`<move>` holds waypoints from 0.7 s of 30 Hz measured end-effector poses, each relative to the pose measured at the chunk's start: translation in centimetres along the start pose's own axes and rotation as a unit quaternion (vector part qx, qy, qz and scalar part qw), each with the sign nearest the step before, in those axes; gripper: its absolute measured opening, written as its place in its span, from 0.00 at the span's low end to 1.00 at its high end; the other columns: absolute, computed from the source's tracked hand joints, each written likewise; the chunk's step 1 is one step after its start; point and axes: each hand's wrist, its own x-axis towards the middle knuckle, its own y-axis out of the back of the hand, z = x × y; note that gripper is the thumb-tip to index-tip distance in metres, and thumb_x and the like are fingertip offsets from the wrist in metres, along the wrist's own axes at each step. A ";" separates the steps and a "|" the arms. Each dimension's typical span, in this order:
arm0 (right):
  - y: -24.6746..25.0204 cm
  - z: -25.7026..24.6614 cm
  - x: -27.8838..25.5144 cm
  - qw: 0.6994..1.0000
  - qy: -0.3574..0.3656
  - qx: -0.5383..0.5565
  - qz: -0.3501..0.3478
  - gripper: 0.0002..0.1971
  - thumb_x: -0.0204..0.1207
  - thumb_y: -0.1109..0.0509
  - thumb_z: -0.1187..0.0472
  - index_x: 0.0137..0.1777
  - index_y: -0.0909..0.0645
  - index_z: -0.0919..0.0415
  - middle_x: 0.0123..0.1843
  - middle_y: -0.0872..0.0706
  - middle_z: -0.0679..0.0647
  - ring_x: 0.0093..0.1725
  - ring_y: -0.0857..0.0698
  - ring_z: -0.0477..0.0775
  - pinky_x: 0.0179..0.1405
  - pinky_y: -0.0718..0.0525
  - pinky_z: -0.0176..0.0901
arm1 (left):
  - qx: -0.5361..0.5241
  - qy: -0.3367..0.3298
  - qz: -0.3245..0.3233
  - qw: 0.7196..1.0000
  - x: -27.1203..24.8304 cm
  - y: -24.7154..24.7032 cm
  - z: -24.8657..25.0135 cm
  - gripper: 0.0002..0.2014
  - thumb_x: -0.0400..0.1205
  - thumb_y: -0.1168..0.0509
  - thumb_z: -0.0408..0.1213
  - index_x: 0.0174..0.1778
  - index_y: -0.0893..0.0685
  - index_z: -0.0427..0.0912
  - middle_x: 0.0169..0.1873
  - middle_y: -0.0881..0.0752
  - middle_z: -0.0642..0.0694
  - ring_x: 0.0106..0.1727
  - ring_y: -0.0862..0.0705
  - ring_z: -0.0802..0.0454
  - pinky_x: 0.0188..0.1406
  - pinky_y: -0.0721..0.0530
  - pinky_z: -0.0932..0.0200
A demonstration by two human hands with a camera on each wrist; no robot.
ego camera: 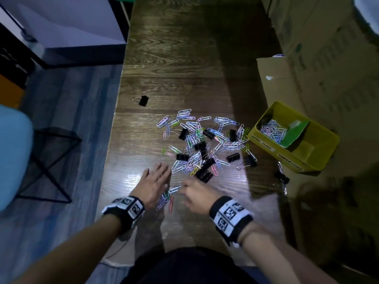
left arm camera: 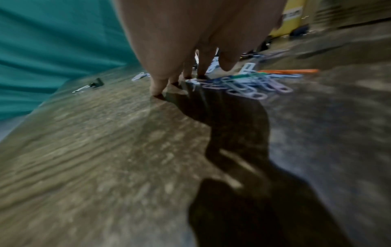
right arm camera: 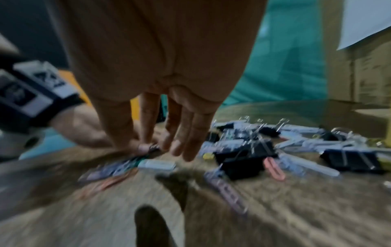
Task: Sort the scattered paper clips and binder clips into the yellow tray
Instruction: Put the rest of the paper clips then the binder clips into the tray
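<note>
Left grip: left hand (ego camera: pixel 154 182) lies flat with straight, spread fingers (left arm camera: pixel 157 86), tips touching the worktop (ego camera: pixel 174 58), holding nothing.
Right grip: right hand (ego camera: pixel 198 195) has its fingers (right arm camera: pixel 190 138) reaching down toward a small bunch of paper clips (ego camera: pixel 166 198) between the two hands; the view is blurred, so whether it pinches a clip cannot be told.
Small bunch: purple, green and white clips plus a red clip (ego camera: pixel 171 203), lying just beside the left palm.
Main pile: paper clips (ego camera: pixel 205 136) in pastel colours mixed with black binder clips (ego camera: pixel 205 171), spread over the middle of the worktop, just beyond both hands.
Stray binder clip: a lone binder clip (ego camera: pixel 142 100) lies well apart from the pile, near the worktop's left edge.
Yellow tray (ego camera: pixel 320 160): sits at the right of the worktop, just beside the pile; one compartment holds a heap of sorted paper clips (ego camera: pixel 272 130), and a green card (ego camera: pixel 293 133) leans inside it.
Near the tray: another black binder clip (ego camera: pixel 282 177) lies by its near corner.
Surroundings: cardboard boxes (ego camera: pixel 320 58) stand behind and beside the tray; a light blue chair (ego camera: pixel 14 152) is off the left edge.
</note>
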 end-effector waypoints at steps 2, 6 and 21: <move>-2.5 -0.7 0.8 0.999 -0.014 -0.042 -0.010 0.18 0.76 0.35 0.66 0.66 0.25 0.65 0.65 0.27 0.63 0.66 0.26 0.65 0.64 0.22 0.57 | 0.000 -0.017 -0.019 1.000 -1.5 -1.0 0.5 0.29 0.80 0.57 0.48 0.76 0.33 0.42 0.77 0.33 0.43 0.78 0.36 0.40 0.72 0.35 0.33; -4.3 -1.4 1.9 0.996 -0.053 -0.055 0.048 0.30 0.78 0.37 0.64 0.79 0.43 0.60 0.78 0.41 0.62 0.78 0.41 0.64 0.75 0.34 0.61 | -0.017 -0.070 0.000 0.997 -4.1 -1.7 -0.1 0.25 0.80 0.50 0.48 0.73 0.31 0.45 0.75 0.30 0.44 0.77 0.34 0.44 0.73 0.32 0.41; -5.1 -2.8 2.2 0.989 -0.096 -0.034 0.106 0.35 0.76 0.34 0.54 0.80 0.44 0.58 0.74 0.33 0.58 0.74 0.35 0.59 0.72 0.31 0.55 | -0.172 0.089 0.031 0.981 -3.7 -0.6 2.0 0.40 0.69 0.27 0.38 0.76 0.38 0.48 0.63 0.34 0.42 0.56 0.20 0.43 0.54 0.24 0.60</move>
